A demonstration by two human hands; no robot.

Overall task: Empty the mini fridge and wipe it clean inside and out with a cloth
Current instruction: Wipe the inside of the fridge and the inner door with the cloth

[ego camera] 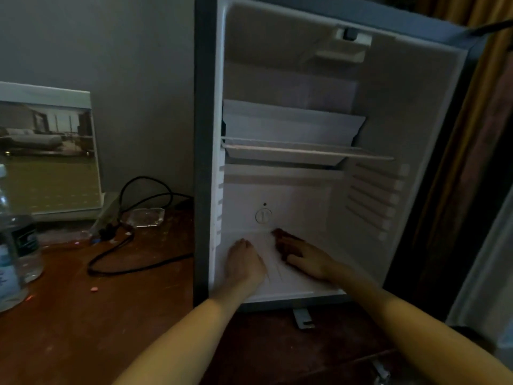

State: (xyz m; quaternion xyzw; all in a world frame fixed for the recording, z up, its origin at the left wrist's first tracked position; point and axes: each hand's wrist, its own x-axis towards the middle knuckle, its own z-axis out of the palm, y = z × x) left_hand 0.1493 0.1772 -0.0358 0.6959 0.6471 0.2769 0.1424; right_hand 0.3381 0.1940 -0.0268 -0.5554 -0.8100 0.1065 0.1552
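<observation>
Head view: the tall white-lined mini fridge with a dark grey frame [201, 134] stands open on the reddish-brown wooden table [83, 315], its long axis upright, and no food or bottles show inside it. A white plastic shelf tray [291, 126] sits across the middle behind a thin wire rail [305, 151]. Both forearms reach in low. The left hand [244, 262] lies palm down on the white cavity floor [319, 287] close to the left wall, fingers pointing at the back wall and not clamped on anything I can make out. The right hand [305, 259] rests flat just beside it toward the centre, fingers spread and angled left. Its fingertips look dark, and I cannot tell whether that is shadow or a cloth. Between the hands lies a pale ribbed patch [273, 262], either a white cloth or the moulded floor; the blur hides which. So the surface to wipe is directly under both palms, with the back wall just beyond the fingertips and the shelf well above. By my judgement the right wall falls to the right hand.
</observation>
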